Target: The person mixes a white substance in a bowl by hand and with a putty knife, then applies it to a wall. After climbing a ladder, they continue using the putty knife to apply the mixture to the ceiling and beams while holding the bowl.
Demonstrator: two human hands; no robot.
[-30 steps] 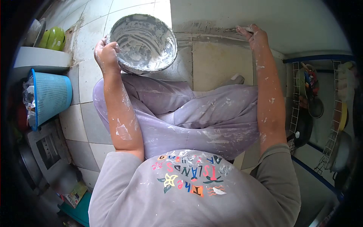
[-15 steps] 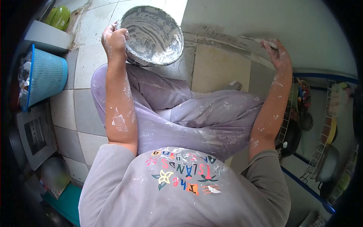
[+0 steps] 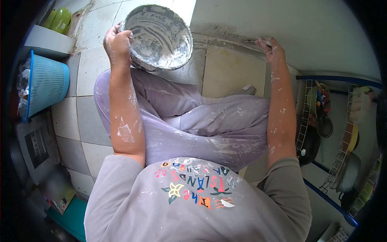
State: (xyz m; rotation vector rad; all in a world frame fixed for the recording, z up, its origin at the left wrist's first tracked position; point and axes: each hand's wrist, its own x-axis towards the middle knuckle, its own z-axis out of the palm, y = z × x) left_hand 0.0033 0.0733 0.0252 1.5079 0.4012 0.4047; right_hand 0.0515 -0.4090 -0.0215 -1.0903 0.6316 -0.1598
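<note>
A round bucket (image 3: 159, 38), its inside smeared with white and grey paste, is tilted so its open mouth faces me. My left hand (image 3: 118, 43) is closed on its left rim. At the foot of the pale wall (image 3: 282, 24), my right hand (image 3: 273, 49) is closed round a thin tool (image 3: 254, 42) whose end lies near a rough dark strip low on the wall. The tool's shape is mostly hidden by the fingers. White paste spots both hands and forearms.
My crossed legs (image 3: 193, 117) rest on the tiled floor (image 3: 234, 68). On the left are a blue basket (image 3: 48, 82) and a green rounded object (image 3: 61, 20). At right, a blue-framed rack (image 3: 338, 78) holds pans and utensils.
My right hand has moved left along the wall with the tool, whose end now sits further left. My left hand and the bucket have shifted slightly left in view.
</note>
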